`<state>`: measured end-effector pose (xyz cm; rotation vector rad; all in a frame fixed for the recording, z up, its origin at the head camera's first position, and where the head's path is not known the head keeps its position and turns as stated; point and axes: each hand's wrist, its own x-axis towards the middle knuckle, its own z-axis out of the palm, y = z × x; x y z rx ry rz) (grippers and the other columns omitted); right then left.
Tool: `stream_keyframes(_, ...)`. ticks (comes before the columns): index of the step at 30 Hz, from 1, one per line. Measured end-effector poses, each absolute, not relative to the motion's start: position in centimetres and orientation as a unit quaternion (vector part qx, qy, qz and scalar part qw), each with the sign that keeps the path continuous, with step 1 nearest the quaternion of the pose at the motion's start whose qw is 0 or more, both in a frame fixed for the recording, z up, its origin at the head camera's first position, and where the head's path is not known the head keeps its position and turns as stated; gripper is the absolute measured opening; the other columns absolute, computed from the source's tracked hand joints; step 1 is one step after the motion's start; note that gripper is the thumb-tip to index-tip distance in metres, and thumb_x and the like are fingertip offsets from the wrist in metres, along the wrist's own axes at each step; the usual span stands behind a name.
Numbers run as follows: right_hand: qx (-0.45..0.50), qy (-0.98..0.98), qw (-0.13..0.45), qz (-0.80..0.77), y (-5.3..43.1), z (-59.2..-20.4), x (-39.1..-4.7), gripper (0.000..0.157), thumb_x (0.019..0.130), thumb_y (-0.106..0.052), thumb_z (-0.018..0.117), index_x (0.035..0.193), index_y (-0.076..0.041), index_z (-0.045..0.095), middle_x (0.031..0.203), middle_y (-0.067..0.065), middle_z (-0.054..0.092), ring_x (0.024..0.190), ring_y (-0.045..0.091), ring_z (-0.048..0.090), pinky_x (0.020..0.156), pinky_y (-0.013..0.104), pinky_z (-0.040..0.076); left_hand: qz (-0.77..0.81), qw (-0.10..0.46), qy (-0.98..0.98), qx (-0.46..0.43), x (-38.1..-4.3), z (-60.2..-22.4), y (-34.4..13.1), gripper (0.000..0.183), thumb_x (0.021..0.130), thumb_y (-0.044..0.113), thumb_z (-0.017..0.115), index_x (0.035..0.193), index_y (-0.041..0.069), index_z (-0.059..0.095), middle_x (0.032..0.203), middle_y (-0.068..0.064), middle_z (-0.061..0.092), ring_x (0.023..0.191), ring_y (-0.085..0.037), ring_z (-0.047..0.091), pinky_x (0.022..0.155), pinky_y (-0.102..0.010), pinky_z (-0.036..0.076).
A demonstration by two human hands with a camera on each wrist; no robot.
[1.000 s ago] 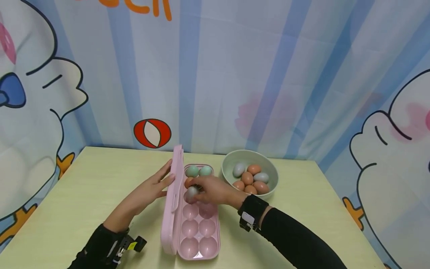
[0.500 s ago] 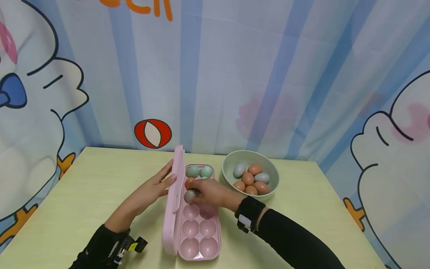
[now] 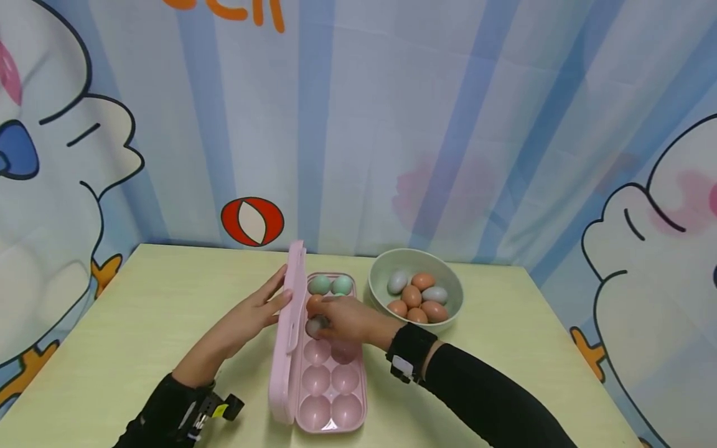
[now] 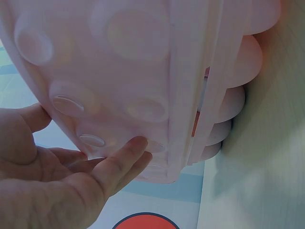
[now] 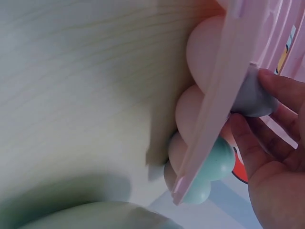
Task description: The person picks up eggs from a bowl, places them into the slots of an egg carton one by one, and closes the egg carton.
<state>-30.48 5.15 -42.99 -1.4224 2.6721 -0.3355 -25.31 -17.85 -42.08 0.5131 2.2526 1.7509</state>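
Slippage is my first worry: I have the grey egg (image 3: 317,325) pinched in the fingers (image 5: 281,88) of my right hand (image 3: 355,320), at the third place down the left column of the pink carton (image 3: 331,398). If I let go while it sits off-centre, it could tip against the brown egg (image 3: 315,302) just beyond; my hand lies close over that one too, so a careless lift might nudge it. The lid (image 3: 284,354) stands nearly upright, and my left hand (image 3: 252,314) rests on its outer side with fingers spread; easing off too soon could let it swing and drag the carton on the surface (image 3: 123,348).

Against a second ago, the grey egg seems lower, more covered by my fingers, and my right arm has shifted slightly leftward. My left hand keeps its place. The bowl (image 3: 448,274) beside the carton holds the same seven loose eggs (image 3: 411,297), and the far green eggs (image 3: 320,285) haven't moved.
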Motion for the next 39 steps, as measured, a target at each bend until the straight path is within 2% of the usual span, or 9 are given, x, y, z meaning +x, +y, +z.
stream_keyframes(10,-0.450,0.886,0.049,-0.098,4.3,-42.5,-30.2,0.015,0.086,-0.012,0.075,0.098,-0.012,0.066,0.078,-0.004,0.057,0.070,0.009,0.052,0.064,0.019,0.041,0.601,0.125,0.772,0.169,-25.1,-42.0,-17.8,0.072,0.102,0.046,0.045,0.158,0.029,0.003,0.164,-0.005,0.002,0.143,-0.035,0.025,0.107,-0.054,0.037)
stream_keyframes(21,-0.401,0.909,0.049,-0.102,3.6,-42.4,-29.7,0.016,0.087,-0.012,0.073,0.102,-0.012,0.067,0.082,-0.004,0.061,0.072,0.010,0.054,0.066,0.019,0.042,0.597,0.125,0.774,0.168,-25.2,-42.1,-17.8,0.073,0.102,0.048,0.045,0.158,0.029,0.002,0.164,-0.005,0.001,0.144,-0.036,0.021,0.106,-0.054,0.038)
stream_keyframes(30,-0.397,0.911,0.056,-0.091,3.5,-42.4,-29.7,0.015,0.091,-0.014,0.069,0.105,-0.011,0.067,0.082,-0.001,0.062,0.072,0.011,0.055,0.066,0.020,0.043,0.595,0.120,0.777,0.165,-25.3,-42.3,-17.9,0.072,0.102,0.048,0.045,0.158,0.030,0.003,0.164,-0.003,0.002,0.145,-0.035,0.019,0.105,-0.055,0.038)
stream_keyframes(36,-0.406,0.909,0.057,-0.075,4.0,-42.6,-29.2,0.012,0.097,-0.013,0.061,0.108,-0.011,0.061,0.083,0.002,0.061,0.073,0.013,0.057,0.066,0.022,0.044,0.599,0.122,0.773,0.171,-25.2,-42.3,-17.8,0.071,0.102,0.046,0.045,0.158,0.031,0.004,0.164,-0.003,0.002,0.144,-0.035,0.022,0.105,-0.055,0.038)
stream_keyframes(39,-0.417,0.905,0.049,-0.072,4.1,-42.7,-29.2,0.012,0.097,-0.014,0.062,0.109,-0.011,0.060,0.084,0.002,0.059,0.073,0.013,0.057,0.065,0.022,0.043,0.596,0.123,0.775,0.168,-25.2,-42.3,-17.8,0.071,0.102,0.047,0.045,0.158,0.031,0.004,0.164,-0.003,0.003,0.143,-0.036,0.023,0.105,-0.055,0.038)
